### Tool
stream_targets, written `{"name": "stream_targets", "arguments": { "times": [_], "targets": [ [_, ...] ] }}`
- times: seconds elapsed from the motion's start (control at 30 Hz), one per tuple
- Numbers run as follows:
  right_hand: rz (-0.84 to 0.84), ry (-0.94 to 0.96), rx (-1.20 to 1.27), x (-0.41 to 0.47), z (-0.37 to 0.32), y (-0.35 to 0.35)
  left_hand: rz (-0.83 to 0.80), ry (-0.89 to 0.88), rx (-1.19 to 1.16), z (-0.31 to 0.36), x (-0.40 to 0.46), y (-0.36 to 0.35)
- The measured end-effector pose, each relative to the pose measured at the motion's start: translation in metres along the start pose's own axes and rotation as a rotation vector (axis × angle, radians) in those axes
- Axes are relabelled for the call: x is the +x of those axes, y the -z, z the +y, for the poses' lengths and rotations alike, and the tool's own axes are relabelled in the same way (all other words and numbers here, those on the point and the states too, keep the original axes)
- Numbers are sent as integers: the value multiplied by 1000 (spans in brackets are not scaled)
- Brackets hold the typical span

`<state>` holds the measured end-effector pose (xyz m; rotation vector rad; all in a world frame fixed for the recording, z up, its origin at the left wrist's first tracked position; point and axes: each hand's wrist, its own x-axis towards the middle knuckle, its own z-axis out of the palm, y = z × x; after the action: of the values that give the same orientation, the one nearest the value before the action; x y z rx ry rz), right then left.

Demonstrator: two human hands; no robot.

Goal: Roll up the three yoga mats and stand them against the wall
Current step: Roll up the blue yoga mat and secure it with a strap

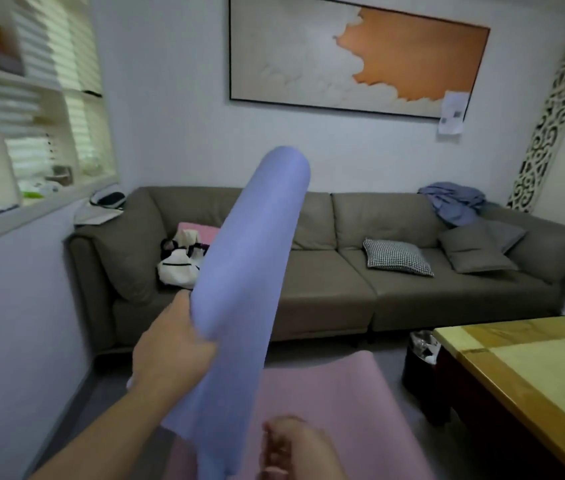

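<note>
A rolled purple yoga mat (253,258) slants up through the middle of the view, its far end pointing at the sofa. My left hand (173,344) grips the roll at its left side, fingers curled round it. At the bottom edge my right hand (291,448) has its fingers curled, close to the lower end of the roll; whether it touches the mat is unclear. A pink yoga mat (336,403) lies flat on the floor beneath. A third mat is not in view.
A grey-brown sofa (336,282) with cushions and a white bag (178,265) stands along the far wall. A wooden table (530,375) is at the right, with a dark bin (419,358) beside it. The left wall carries a shelf ledge.
</note>
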<state>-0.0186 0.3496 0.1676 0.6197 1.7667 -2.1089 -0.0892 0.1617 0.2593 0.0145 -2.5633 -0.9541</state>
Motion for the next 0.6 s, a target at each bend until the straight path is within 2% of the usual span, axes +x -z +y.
{"name": "stream_targets", "arguments": {
  "times": [0.07,0.17,0.27,0.3,0.33,0.4,0.47,0.53,0.6],
  "targets": [
    [10,148,88,-41,-41,3,96,-153,195,0,-7,12],
    [89,616,-61,-98,-82,24,235,-536,390,-5,-22,32],
    [313,1020,-465,-134,-99,46,275,-887,548,-10,-51,50],
    [362,1132,-678,-141,-102,53,266,-947,607,-16,-64,55],
    [367,1166,-922,-144,-103,60,249,-1013,673,-25,-75,58],
    [279,1005,-1339,-142,-91,75,169,-1105,733,-48,-109,61],
    [148,702,-1616,-130,-61,90,78,-1158,763,-77,-150,65],
    [-11,397,-1699,-113,-22,107,4,-1135,755,-102,-187,67],
    [-110,266,-1640,-97,16,120,-39,-1056,713,-122,-211,64]
  ]
}}
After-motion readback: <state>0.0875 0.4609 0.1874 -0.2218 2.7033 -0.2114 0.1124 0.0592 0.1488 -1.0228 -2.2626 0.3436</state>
